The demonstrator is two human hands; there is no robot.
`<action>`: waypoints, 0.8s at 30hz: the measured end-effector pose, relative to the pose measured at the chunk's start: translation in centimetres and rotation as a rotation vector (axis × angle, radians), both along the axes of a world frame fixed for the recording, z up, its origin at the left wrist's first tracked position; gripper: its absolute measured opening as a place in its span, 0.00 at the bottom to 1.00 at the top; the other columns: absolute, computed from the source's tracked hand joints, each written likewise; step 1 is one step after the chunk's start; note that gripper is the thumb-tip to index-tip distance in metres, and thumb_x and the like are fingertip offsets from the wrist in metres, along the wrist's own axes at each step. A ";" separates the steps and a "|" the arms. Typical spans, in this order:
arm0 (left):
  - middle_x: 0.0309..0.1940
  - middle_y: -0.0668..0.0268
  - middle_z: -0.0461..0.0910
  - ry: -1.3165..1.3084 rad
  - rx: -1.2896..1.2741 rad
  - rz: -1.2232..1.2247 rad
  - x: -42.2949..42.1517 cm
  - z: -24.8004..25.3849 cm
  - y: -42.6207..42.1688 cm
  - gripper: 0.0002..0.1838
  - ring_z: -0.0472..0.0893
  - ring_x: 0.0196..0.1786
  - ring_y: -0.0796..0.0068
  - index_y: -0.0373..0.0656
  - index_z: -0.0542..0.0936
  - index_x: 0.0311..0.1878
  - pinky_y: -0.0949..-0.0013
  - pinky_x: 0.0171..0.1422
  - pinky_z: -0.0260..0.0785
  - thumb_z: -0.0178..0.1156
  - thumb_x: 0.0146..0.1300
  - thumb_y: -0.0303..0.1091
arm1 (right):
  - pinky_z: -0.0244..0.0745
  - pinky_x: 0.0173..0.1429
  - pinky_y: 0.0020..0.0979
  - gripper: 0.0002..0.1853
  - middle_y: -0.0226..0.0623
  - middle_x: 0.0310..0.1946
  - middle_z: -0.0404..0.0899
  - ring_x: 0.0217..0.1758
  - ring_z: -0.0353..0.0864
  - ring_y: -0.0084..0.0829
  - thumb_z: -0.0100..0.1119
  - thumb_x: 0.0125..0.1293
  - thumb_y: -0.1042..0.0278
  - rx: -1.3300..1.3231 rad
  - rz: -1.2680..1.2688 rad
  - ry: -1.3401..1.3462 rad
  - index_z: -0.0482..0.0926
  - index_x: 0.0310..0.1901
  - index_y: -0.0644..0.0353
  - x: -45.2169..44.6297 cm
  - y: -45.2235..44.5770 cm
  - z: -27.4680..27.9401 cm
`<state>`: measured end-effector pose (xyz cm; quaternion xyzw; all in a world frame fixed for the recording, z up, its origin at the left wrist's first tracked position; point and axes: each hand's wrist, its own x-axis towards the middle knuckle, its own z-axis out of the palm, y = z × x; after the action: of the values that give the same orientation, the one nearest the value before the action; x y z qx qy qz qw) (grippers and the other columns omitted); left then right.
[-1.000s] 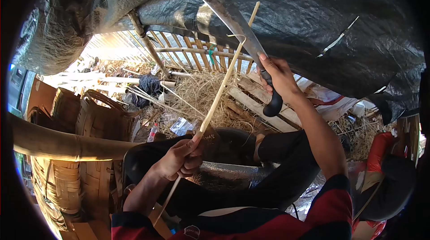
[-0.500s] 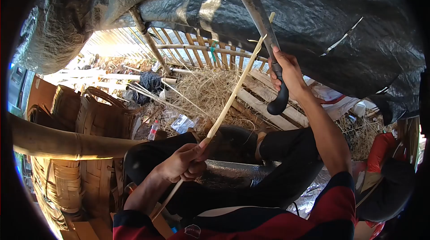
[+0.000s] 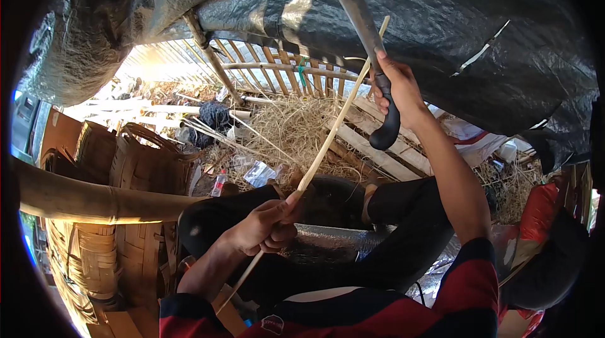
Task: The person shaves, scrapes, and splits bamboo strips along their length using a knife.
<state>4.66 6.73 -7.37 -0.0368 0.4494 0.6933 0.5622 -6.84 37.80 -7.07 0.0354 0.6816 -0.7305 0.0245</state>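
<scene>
My left hand point(image 3: 267, 226) is closed around a long pale bamboo strip point(image 3: 335, 128). The strip slants up and away to the right, and its thin lower end runs down past my wrist. In my right hand point(image 3: 402, 91) is a machete point(image 3: 350, 1), gripped where the blade meets the curved black handle point(image 3: 386, 128). Its dark blade points up and left and crosses the strip near the strip's far end. A thin curled shaving point(image 3: 354, 58) sticks out beside the blade there. Whether the edge touches the strip I cannot tell.
Woven bamboo baskets point(image 3: 135, 168) stand at the left behind a thick bamboo pole point(image 3: 82, 198). A heap of fine shavings point(image 3: 293, 123) lies ahead, beside wooden slats point(image 3: 378, 155). Black plastic sheeting point(image 3: 466, 35) hangs over the far side. A slatted fence point(image 3: 283, 73) stands behind.
My right hand and the machete have shifted slightly up and left. The shaving at the blade looks smaller and lies further left. My left hand has barely moved on the strip.
</scene>
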 end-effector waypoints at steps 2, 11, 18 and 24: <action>0.13 0.79 0.50 0.015 -0.009 0.008 -0.7 0.8 0.5 0.24 0.47 0.13 0.89 0.53 0.60 0.27 0.80 0.13 0.36 0.37 0.75 0.58 | 0.59 0.13 0.24 0.27 0.26 0.11 0.64 0.09 0.62 0.17 0.48 0.72 0.39 -0.118 -0.002 -0.025 0.71 0.29 0.59 -0.1 -0.1 -0.1; 0.12 0.80 0.49 0.005 -0.009 0.075 -0.5 0.7 -0.1 0.24 0.47 0.12 0.89 0.53 0.60 0.27 0.80 0.13 0.38 0.36 0.76 0.58 | 0.60 0.14 0.25 0.28 0.27 0.11 0.65 0.09 0.63 0.19 0.48 0.71 0.38 -0.175 0.166 -0.125 0.71 0.29 0.59 3.2 -2.1 -1.1; 0.13 0.80 0.49 -0.041 0.141 0.209 -1.7 1.2 -0.9 0.23 0.46 0.12 0.90 0.54 0.59 0.28 0.81 0.13 0.36 0.37 0.76 0.58 | 0.60 0.16 0.24 0.29 0.25 0.12 0.64 0.10 0.63 0.17 0.46 0.72 0.39 0.043 0.288 -0.059 0.72 0.28 0.61 4.3 -4.9 -1.3; 0.19 0.76 0.57 0.332 -0.095 0.199 -0.7 1.8 0.7 0.16 0.51 0.16 0.90 0.49 0.65 0.40 0.83 0.15 0.41 0.42 0.76 0.51 | 0.60 0.15 0.24 0.28 0.25 0.11 0.64 0.10 0.63 0.17 0.48 0.72 0.39 0.006 0.228 -0.085 0.72 0.28 0.60 3.9 -3.6 -0.8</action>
<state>3.91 7.48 -5.53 0.0074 0.5626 0.7197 0.4067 -2.95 34.22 -7.88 -0.0115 0.6816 -0.7189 0.1363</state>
